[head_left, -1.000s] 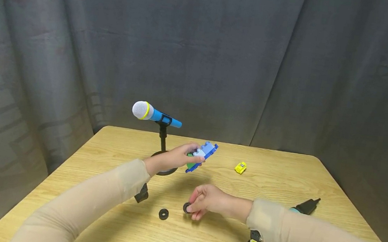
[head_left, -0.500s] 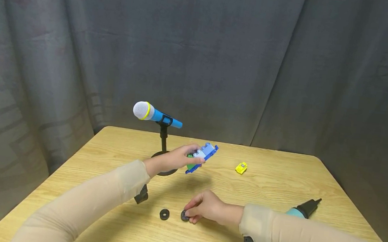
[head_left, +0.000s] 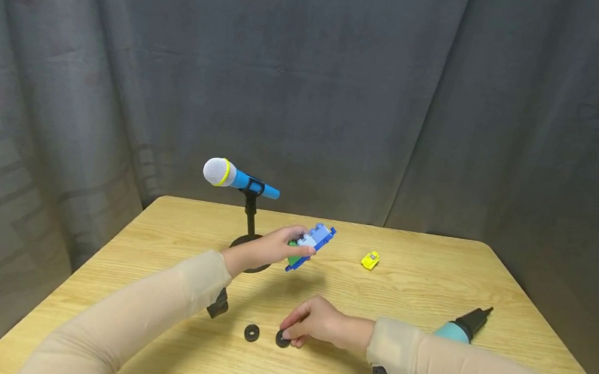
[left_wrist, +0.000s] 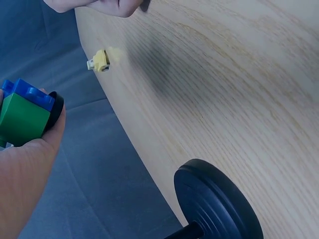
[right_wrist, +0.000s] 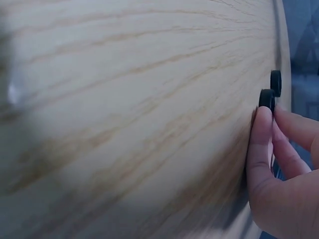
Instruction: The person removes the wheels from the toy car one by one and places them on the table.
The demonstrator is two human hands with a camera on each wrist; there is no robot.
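My left hand (head_left: pixel 272 247) grips a toy vehicle of building blocks (head_left: pixel 317 237) above the table. It has a blue base with light blue and green blocks; in the left wrist view a black wheel (left_wrist: pixel 56 110) shows beside the green block (left_wrist: pixel 24 119). Low over the tabletop, my right hand (head_left: pixel 321 321) pinches a small black toy tyre (head_left: pixel 280 339) between thumb and fingers. A second black tyre (head_left: pixel 252 332) lies flat just to the left of it. In the right wrist view the pinched tyre (right_wrist: pixel 267 99) sits right at the table surface.
A blue toy microphone (head_left: pixel 243 179) on a black stand is behind the left hand. Farther back lies a small yellow toy car (head_left: pixel 370 260). To the right, partly behind the sleeve, is a light blue and black pointed tool (head_left: pixel 473 323). Grey curtains (head_left: pixel 308 91) surround the table.
My right hand has moved slightly toward me and left, lowering the pinched tyre beside the other one. The left hand keeps the block vehicle in nearly the same place.
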